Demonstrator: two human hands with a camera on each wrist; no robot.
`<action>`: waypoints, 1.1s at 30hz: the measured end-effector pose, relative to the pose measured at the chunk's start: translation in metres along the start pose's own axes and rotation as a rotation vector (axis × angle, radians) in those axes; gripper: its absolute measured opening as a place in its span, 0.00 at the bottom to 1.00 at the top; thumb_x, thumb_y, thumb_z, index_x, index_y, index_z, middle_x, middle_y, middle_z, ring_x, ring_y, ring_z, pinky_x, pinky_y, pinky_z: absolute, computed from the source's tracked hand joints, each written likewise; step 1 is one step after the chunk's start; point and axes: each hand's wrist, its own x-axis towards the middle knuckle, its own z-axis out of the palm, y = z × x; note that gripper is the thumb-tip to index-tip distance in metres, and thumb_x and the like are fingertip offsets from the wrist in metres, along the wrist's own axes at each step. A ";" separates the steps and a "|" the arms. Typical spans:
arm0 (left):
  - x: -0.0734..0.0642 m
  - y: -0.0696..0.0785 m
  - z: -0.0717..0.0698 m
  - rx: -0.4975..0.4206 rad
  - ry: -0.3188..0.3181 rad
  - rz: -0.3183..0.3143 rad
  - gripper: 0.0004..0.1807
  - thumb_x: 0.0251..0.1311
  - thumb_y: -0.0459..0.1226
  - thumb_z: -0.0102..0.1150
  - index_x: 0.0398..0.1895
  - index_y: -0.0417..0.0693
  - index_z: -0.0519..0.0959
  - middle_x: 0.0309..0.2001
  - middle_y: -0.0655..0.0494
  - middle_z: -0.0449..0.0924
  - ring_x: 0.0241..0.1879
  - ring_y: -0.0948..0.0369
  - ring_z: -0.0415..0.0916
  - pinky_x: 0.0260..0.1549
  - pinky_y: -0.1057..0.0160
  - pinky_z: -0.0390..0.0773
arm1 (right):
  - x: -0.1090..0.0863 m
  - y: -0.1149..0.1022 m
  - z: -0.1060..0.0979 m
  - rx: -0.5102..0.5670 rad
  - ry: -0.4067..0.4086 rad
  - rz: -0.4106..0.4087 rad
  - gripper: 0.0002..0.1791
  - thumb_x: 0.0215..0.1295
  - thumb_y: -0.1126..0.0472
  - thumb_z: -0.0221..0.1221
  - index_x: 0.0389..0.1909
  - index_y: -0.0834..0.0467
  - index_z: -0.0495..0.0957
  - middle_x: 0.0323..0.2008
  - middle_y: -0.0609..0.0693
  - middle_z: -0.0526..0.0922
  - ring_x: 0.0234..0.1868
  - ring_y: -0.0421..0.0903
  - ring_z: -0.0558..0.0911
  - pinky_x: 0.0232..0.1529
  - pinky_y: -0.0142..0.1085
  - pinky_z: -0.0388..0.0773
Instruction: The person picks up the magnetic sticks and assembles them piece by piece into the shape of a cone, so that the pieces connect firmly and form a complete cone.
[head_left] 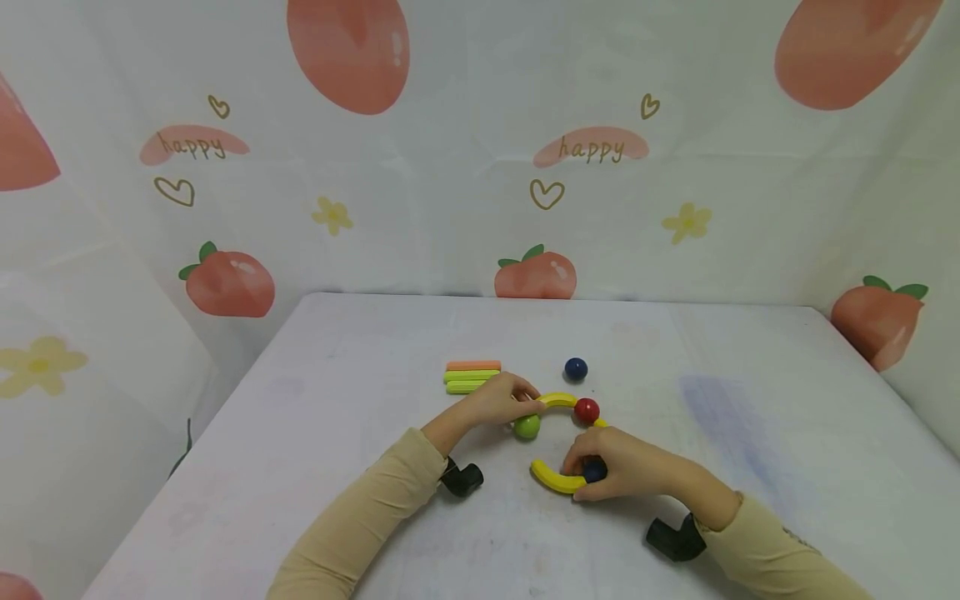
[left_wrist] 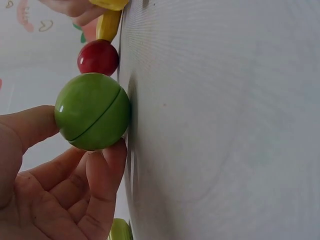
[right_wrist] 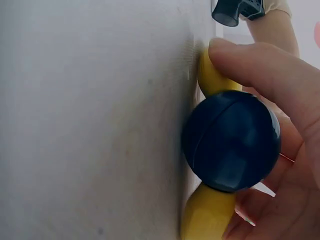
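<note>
My left hand (head_left: 504, 400) pinches a glossy green ball (left_wrist: 92, 111) between thumb and fingers, low at the table. A curved yellow stick (head_left: 558, 400) runs from beside it to a red ball (head_left: 587, 411). My right hand (head_left: 630, 465) pinches a second curved yellow stick (head_left: 555, 477) at the end that meets a dark blue ball (right_wrist: 231, 141). On that ball's other side, another yellow stick (right_wrist: 207, 215) adjoins it, mostly hidden by the right hand in the head view. Together these pieces form a ring with a gap between the green ball and the second stick's free end.
Beyond the ring lies a loose dark blue ball (head_left: 576, 369). Side by side past my left hand are an orange straight stick (head_left: 472, 365) and two yellow-green sticks (head_left: 461, 387). A black wrist camera (head_left: 461, 479) hangs at the left cuff, another wrist camera (head_left: 675, 540) at the right.
</note>
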 end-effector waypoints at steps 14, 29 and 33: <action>-0.003 0.002 -0.001 -0.080 -0.016 -0.028 0.18 0.59 0.43 0.59 0.48 0.42 0.80 0.37 0.50 0.83 0.23 0.67 0.72 0.23 0.73 0.71 | 0.001 -0.001 -0.001 -0.030 0.078 0.043 0.09 0.53 0.54 0.66 0.35 0.50 0.81 0.32 0.37 0.80 0.34 0.31 0.72 0.40 0.28 0.73; -0.009 0.008 0.000 -0.086 -0.035 0.001 0.18 0.59 0.41 0.59 0.49 0.39 0.79 0.30 0.51 0.82 0.20 0.66 0.70 0.22 0.73 0.68 | 0.002 0.001 0.000 -0.012 0.086 0.056 0.09 0.53 0.53 0.66 0.34 0.49 0.80 0.31 0.37 0.79 0.34 0.31 0.72 0.39 0.27 0.73; -0.009 0.008 0.001 -0.084 -0.038 -0.011 0.19 0.59 0.41 0.59 0.50 0.39 0.78 0.31 0.53 0.81 0.21 0.66 0.70 0.22 0.73 0.68 | 0.001 0.001 -0.001 0.027 0.092 0.047 0.10 0.53 0.52 0.67 0.35 0.50 0.79 0.32 0.38 0.79 0.34 0.31 0.73 0.39 0.27 0.75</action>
